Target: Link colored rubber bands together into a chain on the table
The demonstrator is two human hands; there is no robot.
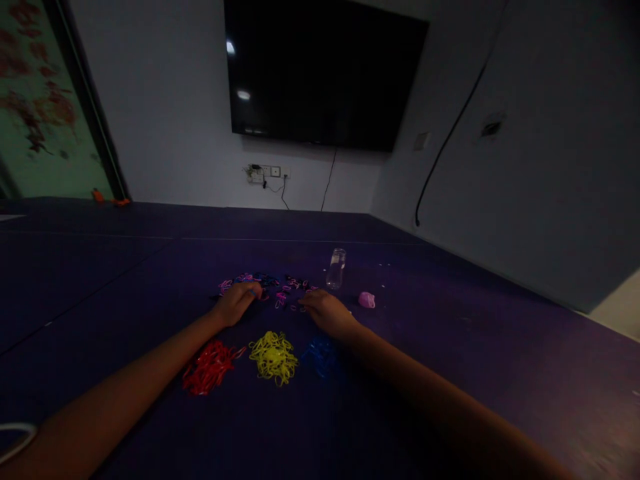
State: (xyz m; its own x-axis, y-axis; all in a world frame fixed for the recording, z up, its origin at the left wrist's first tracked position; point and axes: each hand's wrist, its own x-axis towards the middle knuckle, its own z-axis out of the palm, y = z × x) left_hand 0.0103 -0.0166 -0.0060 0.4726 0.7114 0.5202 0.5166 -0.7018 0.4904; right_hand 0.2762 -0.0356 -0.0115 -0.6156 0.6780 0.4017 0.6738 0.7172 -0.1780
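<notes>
My left hand is closed at the left edge of a loose spread of mixed rubber bands in pink, blue and black. A dark bluish spot shows at its fingertips, too small to name. On the other side of the spread, my right hand points its fingers down and together at a few small bands; whatever is between them is hidden. Nearer to me lie a red pile of rubber bands, a yellow pile and a blue pile, the last partly shaded by my right forearm.
A clear bottle stands beyond my right hand, and a pink lump lies right of it. Small white scraps dot the purple surface. Orange objects lie far left. A wall-mounted screen hangs ahead.
</notes>
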